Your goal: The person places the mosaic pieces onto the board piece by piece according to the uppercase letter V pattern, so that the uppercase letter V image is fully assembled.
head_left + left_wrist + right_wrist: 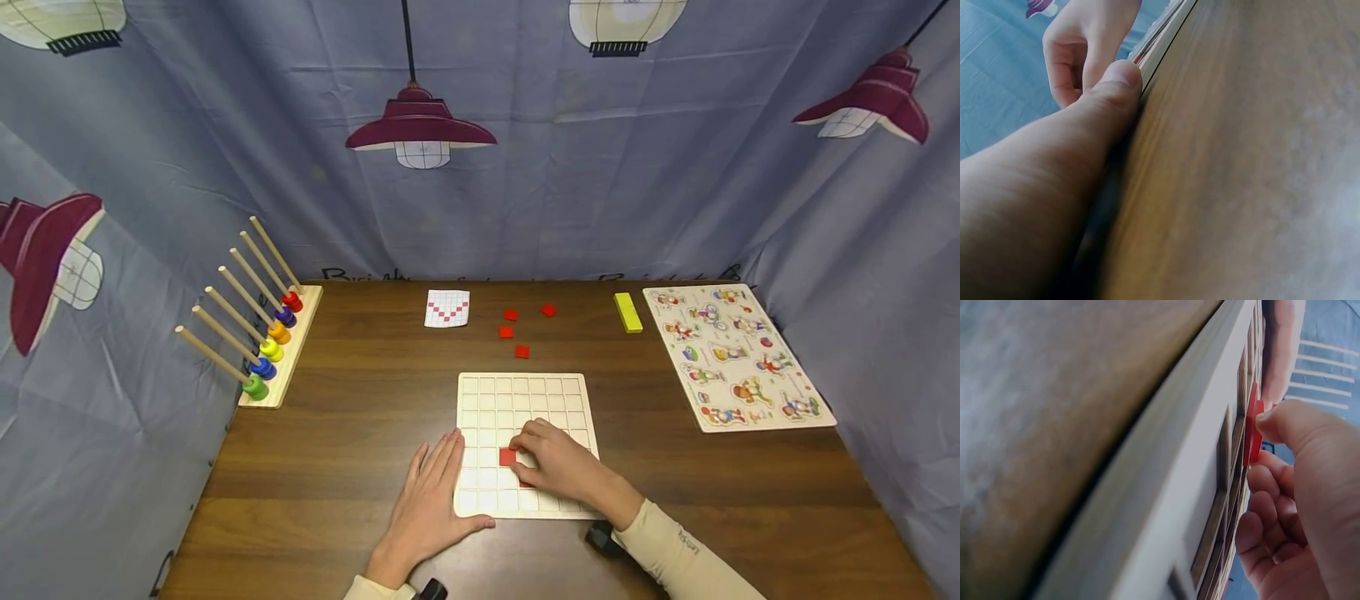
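A white grid board lies on the brown table in front of me. My right hand rests on its lower middle with the fingers curled. It pinches a red square tile that sits in a cell. In the right wrist view the thumb presses the red tile against the board. A second red tile peeks out under that hand. My left hand lies flat on the table, its thumb against the board's edge.
Several loose red tiles lie beyond the board, beside a pattern card. A yellow block and a picture puzzle are at the right. A peg rack with coloured rings stands at the left. Curtains close in around the table.
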The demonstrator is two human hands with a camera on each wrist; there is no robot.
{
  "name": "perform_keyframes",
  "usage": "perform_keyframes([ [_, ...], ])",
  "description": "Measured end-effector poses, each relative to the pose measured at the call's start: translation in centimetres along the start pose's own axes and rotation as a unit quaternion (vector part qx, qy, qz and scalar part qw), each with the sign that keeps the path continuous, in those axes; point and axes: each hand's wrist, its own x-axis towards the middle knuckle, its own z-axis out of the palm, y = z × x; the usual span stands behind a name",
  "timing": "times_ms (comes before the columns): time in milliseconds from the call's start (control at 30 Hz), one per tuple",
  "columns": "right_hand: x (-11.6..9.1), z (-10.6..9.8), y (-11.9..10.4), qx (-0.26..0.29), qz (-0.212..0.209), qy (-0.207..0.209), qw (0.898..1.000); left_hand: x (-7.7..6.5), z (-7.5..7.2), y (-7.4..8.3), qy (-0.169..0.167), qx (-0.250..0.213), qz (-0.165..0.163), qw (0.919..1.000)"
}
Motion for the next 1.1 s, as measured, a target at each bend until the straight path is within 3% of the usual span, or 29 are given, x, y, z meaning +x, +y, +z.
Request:
perform_keyframes([
  [300, 0.2, 0.0, -0.2, -0.022, -0.002, -0.001, 1.000, 0.2, 0.1, 0.1, 0.029, 0.009, 0.015, 0.9994],
  [767, 0.9, -1.6, -0.8, 0.033, 0.065, -0.063, 0.995, 0.0, 0.1, 0.0, 0.009, 0.010, 0.003, 0.9999],
  [900, 1.2, -3.1, 1.1, 0.077, 0.081, -0.051, 0.992, -0.1, 0.1, 0.1, 0.003, -0.002, -0.001, 1.0000],
  [1100, 3.1, -4.7, 6.8, 0.153, 0.171, 0.008, 0.973, 0.0, 0.2, 0.0, 0.006, -0.004, 0.000, 1.0000],
])
